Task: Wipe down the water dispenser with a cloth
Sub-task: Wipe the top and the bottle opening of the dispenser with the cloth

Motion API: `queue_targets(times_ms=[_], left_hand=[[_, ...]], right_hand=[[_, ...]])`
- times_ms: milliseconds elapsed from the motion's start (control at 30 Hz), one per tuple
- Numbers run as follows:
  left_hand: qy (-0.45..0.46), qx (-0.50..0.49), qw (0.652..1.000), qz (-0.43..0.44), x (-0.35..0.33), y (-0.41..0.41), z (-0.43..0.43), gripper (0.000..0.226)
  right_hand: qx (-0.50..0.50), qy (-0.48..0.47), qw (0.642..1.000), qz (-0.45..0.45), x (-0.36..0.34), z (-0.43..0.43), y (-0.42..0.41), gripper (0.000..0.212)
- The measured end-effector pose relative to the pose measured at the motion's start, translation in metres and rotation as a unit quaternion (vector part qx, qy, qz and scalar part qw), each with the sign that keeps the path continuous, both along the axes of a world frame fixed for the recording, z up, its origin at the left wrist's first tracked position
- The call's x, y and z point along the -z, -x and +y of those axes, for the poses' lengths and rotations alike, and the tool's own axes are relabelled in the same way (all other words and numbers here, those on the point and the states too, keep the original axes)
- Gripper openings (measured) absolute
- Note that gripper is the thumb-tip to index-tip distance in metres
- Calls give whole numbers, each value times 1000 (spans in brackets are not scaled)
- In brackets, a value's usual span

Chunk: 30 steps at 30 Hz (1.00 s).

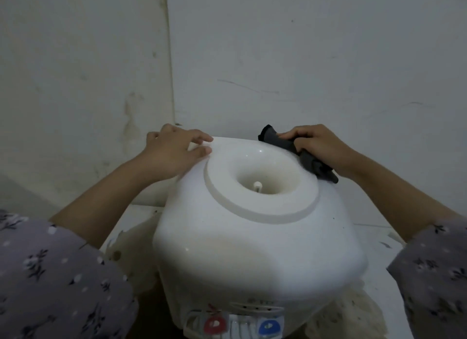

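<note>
A white water dispenser (pixel 252 237) fills the middle of the view, seen from above, with a round sunken bottle well (pixel 260 177) in its top and no bottle on it. A red tap (pixel 215 323) and a blue tap (pixel 270 326) show at its lower front. My left hand (pixel 171 151) rests on the top's far left corner, fingers spread and lightly bent. My right hand (pixel 321 146) grips a dark grey cloth (pixel 300 154) against the top's far right edge. The cloth's ends stick out on both sides of the hand.
White walls meet in a corner (pixel 171 61) close behind the dispenser. The dispenser stands on a white surface (pixel 374 235) with a lacy white cover (pixel 353 311) under it. My patterned grey sleeves (pixel 50 275) frame the lower corners.
</note>
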<state>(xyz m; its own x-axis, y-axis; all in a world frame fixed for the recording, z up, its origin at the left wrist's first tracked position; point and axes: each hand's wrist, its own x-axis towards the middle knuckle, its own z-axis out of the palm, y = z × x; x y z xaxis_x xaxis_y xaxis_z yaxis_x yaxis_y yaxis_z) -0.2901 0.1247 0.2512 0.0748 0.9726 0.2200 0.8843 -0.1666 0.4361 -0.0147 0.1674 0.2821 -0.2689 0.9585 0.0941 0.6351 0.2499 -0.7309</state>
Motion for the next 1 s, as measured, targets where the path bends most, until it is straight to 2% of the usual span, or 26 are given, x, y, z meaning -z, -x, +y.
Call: queue_targets(times_ms=[167, 333, 433, 733, 1000], left_hand=[[-40, 38, 998, -28, -7, -1, 19, 35], [18, 113, 990, -78, -10, -11, 39, 43], [46, 98, 991, -73, -4, -11, 44, 42], [9, 72, 997, 8, -3, 16, 12, 36], [-2, 54, 998, -45, 5, 25, -41, 31]], right_hand=[[-69, 40, 997, 0, -10, 25, 33, 43], [-141, 12, 987, -78, -15, 29, 79, 35], [-177, -30, 977, -114, -15, 22, 102, 28], [-217, -64, 964, -140, -8, -1, 120, 25], [-255, -30, 960, -114, -1, -36, 119, 28]])
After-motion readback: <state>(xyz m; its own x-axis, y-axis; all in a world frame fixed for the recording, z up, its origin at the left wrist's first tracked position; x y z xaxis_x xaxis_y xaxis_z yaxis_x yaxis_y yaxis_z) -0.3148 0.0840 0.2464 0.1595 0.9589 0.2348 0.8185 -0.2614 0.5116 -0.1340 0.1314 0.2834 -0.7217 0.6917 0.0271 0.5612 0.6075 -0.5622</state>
